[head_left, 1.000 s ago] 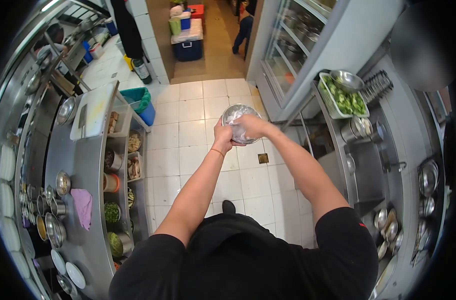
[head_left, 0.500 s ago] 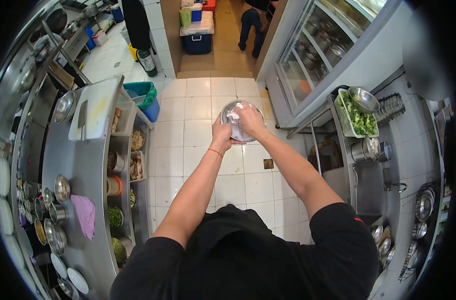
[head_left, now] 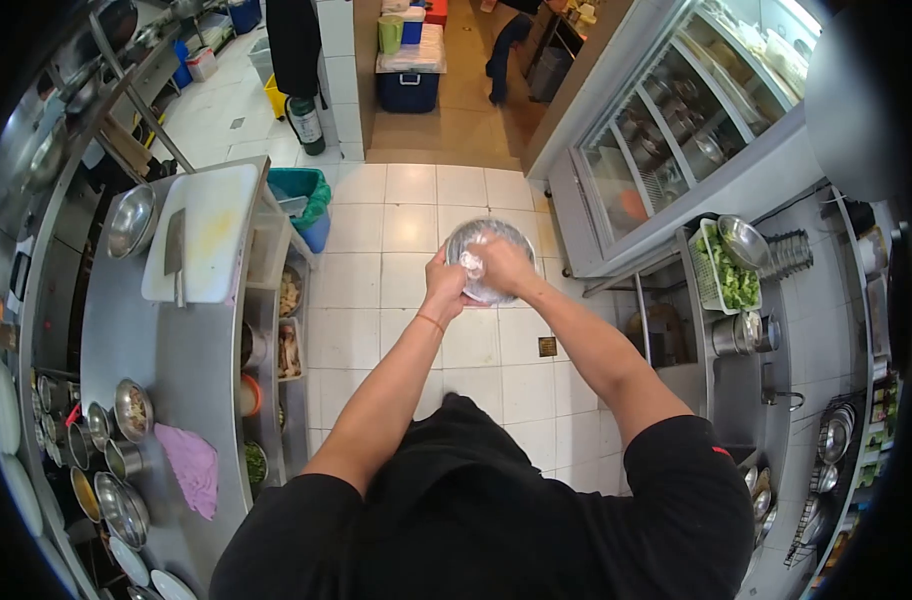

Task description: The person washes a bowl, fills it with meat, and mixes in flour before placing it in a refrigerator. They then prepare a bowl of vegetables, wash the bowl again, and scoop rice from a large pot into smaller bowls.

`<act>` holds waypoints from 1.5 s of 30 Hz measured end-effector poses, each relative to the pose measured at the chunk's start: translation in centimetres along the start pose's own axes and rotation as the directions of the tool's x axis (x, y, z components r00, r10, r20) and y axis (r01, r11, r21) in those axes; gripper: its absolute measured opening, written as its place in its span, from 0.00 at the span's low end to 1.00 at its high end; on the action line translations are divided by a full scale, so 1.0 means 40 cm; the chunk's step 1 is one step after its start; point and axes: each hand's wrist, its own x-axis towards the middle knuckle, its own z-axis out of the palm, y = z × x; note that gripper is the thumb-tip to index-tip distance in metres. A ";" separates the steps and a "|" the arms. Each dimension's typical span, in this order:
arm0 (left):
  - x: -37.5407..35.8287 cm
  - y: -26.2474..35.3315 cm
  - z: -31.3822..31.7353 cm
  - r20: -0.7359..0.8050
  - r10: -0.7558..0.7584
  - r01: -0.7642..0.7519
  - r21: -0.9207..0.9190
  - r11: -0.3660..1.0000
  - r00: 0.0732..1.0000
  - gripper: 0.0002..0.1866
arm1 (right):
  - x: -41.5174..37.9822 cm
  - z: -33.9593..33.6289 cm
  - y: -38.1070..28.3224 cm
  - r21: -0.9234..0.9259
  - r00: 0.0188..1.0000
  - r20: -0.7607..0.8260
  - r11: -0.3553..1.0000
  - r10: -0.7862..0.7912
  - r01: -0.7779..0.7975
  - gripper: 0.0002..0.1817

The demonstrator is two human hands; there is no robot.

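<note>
A round metal bowl is held out in front of me above the tiled floor. My left hand is closed on its near left rim, with the thumb on top and fingers underneath. Inside lies a pale powder that looks like flour. My right hand reaches into the bowl, slightly blurred, its fingers curled at a white floury clump. What is within the clump is hidden by the coating.
On the left, a steel counter bears a white cutting board, a cleaver and a pink cloth. A lined bin stands beyond. Rightward are a glass-door fridge, a basket of greens and a sink.
My view has shifted, and the surroundings sit differently in it. The right hand has moved lower within the bowl, its fingers more curled around the white clump. The left hand keeps its hold.
</note>
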 end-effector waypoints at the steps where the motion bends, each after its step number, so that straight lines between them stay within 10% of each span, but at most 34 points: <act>1: 0.024 0.013 -0.008 0.018 0.026 -0.026 -0.022 0.999 1.000 0.29 | 0.019 -0.011 -0.007 -0.133 0.989 -0.149 0.991 -0.004 -0.016 0.25; 3: 0.070 0.056 -0.029 0.054 0.061 -0.060 -0.028 0.998 0.997 0.26 | 0.097 0.000 0.021 -0.275 0.943 -0.322 0.961 -0.088 -0.004 0.27; 6: 0.150 0.078 -0.084 0.043 0.140 -0.140 -0.007 0.990 0.989 0.25 | 0.188 -0.086 0.023 -0.004 0.948 0.138 0.957 -0.288 0.292 0.27; 7: 0.172 0.068 -0.117 0.000 0.160 -0.160 -0.042 0.986 0.987 0.28 | 0.186 -0.125 -0.021 0.180 0.957 -0.067 0.940 -0.282 0.290 0.31; 8: 0.178 0.061 -0.136 -0.047 0.295 -0.296 -0.026 0.955 0.954 0.31 | 0.227 -0.154 -0.057 0.262 0.991 0.115 0.964 -0.063 0.030 0.35; 9: 0.181 0.078 -0.146 -0.032 0.359 -0.361 -0.077 0.929 0.933 0.33 | 0.295 -0.116 0.008 0.257 0.937 0.119 0.922 -0.328 0.290 0.38; 20: 0.072 0.362 -0.496 -0.461 0.320 -0.413 -0.112 0.904 0.827 0.34 | 0.580 0.030 -0.473 -0.267 0.848 0.088 0.808 -0.523 0.526 0.37; 24: 0.048 0.508 -0.670 -0.473 0.328 -0.424 -0.109 0.899 0.818 0.32 | 0.791 0.053 -0.622 -0.016 0.576 0.344 0.609 -0.741 0.793 0.39; 26: 0.058 0.582 -0.783 -0.527 0.438 -0.604 -0.191 0.774 0.728 0.31 | 0.878 -0.040 -0.752 0.085 0.515 0.084 0.522 -0.853 0.849 0.36; 32: -0.033 0.982 -1.286 -0.680 0.599 -0.771 0.077 0.632 0.422 0.24 | 1.125 -0.093 -0.804 0.632 0.834 -0.252 0.569 -0.491 0.526 0.19; 36: 0.084 1.161 -2.222 -0.477 0.710 -0.796 0.035 0.604 0.517 0.23 | 1.151 0.006 -0.650 0.876 0.974 -0.159 0.432 -0.160 0.214 0.14; 38: 0.075 1.239 -2.273 -0.314 0.831 -0.806 0.246 0.538 0.458 0.19 | 1.106 0.061 -0.568 0.901 0.995 -0.058 0.433 0.085 0.016 0.12; 42: 0.192 1.277 -2.433 -0.725 0.428 -0.621 0.000 0.784 0.540 0.18 | 0.957 0.227 -0.296 0.720 0.936 0.049 0.637 0.349 -0.275 0.08; 45: 0.230 1.248 -2.450 -0.809 0.193 -0.514 -0.151 0.845 0.555 0.18 | 0.796 0.307 -0.150 0.708 0.838 0.124 0.544 0.532 -0.450 0.06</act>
